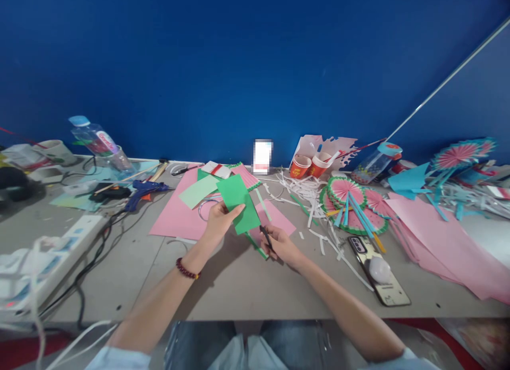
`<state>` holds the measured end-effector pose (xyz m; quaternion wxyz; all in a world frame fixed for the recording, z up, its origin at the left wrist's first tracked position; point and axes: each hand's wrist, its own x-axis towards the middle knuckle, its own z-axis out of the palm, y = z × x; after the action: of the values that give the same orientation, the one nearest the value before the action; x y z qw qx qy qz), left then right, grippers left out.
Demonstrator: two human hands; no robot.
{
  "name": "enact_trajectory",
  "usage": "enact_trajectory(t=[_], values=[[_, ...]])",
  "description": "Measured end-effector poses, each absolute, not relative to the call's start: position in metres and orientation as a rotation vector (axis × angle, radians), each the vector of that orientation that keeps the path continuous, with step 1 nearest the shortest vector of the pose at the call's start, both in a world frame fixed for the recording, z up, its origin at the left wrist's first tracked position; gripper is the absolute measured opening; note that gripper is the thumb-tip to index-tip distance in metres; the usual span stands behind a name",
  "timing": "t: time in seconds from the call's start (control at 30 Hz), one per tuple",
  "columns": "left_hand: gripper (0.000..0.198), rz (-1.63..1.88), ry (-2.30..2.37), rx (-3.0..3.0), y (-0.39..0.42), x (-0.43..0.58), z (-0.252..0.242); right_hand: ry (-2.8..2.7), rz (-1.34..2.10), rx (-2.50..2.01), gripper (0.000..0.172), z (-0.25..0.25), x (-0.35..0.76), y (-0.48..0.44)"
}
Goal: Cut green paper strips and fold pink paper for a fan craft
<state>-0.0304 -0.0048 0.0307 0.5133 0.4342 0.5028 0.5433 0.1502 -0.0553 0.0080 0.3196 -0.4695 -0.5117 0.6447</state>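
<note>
A sheet of green paper (240,197) is pinched in my left hand (222,221), thumb on its face, and held up over the table. My right hand (279,243) is closed round dark-handled scissors (266,237), which meet the paper's lower right edge; their blades are mostly hidden. A narrow green strip (256,246) hangs below the paper near the scissors. Beneath lie pink paper (175,216) and a pale green piece (199,192). A roll of clear tape (207,209) sits just left of the green sheet.
White paper scraps (311,192), pink-and-green paper fans (348,200) and a phone (378,274) lie to the right. Red paper cups (300,166) stand at the back. On the left are a blue glue gun (145,191), a power strip (59,258), cables and a plastic bottle (99,140).
</note>
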Motion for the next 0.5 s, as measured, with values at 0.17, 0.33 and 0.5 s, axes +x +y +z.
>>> enact_trajectory(t=[0.17,0.33,0.5], values=[[0.039,1.309,1.176,1.057,-0.0037,-0.0313,0.0272,-1.335,1.701,-1.222,0.043,0.0074,0.1504,-0.0550],[0.039,1.263,1.170,1.050,-0.0042,-0.0312,0.0274,-1.325,1.708,-1.247,0.044,0.0068,0.1512,-0.0538],[0.040,1.249,1.170,1.033,-0.0056,-0.0307,0.0296,-1.323,1.712,-1.228,0.042,0.0065,0.1517,-0.0538]])
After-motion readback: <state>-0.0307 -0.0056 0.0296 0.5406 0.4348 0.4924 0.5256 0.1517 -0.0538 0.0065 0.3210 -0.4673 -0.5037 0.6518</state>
